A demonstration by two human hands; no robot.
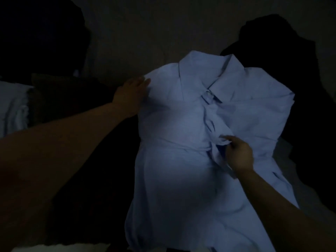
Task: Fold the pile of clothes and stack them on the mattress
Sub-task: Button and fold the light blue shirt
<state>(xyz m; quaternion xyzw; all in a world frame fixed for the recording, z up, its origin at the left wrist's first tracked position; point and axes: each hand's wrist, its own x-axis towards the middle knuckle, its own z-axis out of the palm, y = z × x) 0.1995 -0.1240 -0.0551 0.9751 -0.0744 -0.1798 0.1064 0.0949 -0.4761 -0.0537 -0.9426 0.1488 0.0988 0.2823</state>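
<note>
Here, a pale blue collared cotton dress (181, 142) lies spread across frame centre; the left hand (130, 93) rests flat-fingered on its shoulder edge, the right hand (238, 153) pinches its front placket.

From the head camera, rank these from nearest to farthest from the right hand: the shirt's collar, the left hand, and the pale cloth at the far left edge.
1. collar, up the shirt from the right hand
2. left hand, at the shirt's left shoulder
3. pale cloth, far left edge
</note>
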